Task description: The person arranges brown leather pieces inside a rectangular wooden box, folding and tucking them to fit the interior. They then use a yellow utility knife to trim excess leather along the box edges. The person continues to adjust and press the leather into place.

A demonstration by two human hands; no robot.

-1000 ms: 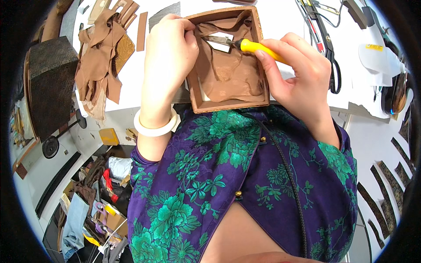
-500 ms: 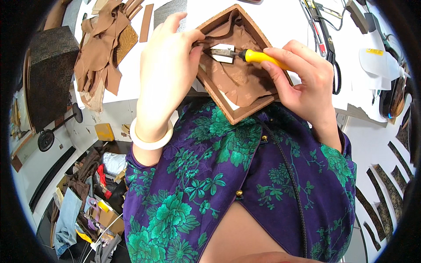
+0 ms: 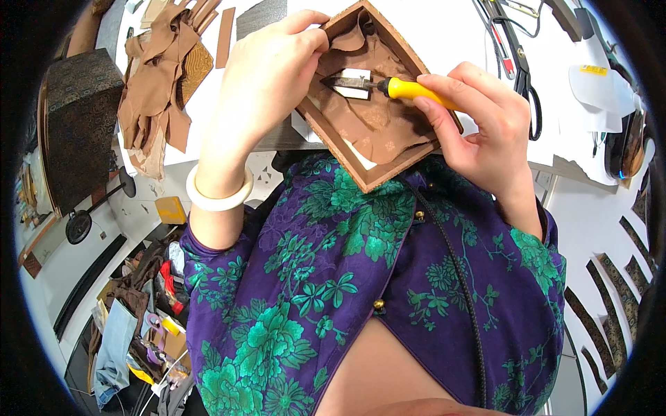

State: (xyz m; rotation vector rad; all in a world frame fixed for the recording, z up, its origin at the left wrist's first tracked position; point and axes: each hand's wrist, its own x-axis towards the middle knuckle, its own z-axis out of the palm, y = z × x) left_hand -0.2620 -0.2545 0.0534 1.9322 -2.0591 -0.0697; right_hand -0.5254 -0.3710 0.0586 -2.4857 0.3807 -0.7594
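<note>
A shallow open box (image 3: 394, 173) with brown walls is tilted cornerwise at the table's front edge, against my front. Loose brown cloth (image 3: 395, 76) lies creased inside it, with a white patch showing under the metal tip. My left hand (image 3: 281, 69) has its fingers curled at the box's upper left wall; the fingertips are partly hidden. In my right hand (image 3: 482, 114) is a yellow-handled iron (image 3: 409, 90), a dark collar leading to a pointed flat metal tip. That tip is over the cloth inside the box, pointing left.
Brown fabric scraps (image 3: 158, 90) lie on the white table at the left. Black-handled scissors (image 3: 522, 69) and cables are at the upper right. A cluttered bin (image 3: 149, 312) stands low at left. Patterned strips (image 3: 602, 312) lie at right. A dark braided cord (image 3: 458, 277) hangs down my front.
My left hand has moved up along the box wall, its fingers drawn in from the inner corner. The box has shifted slightly left and up. The iron has stayed nearly still.
</note>
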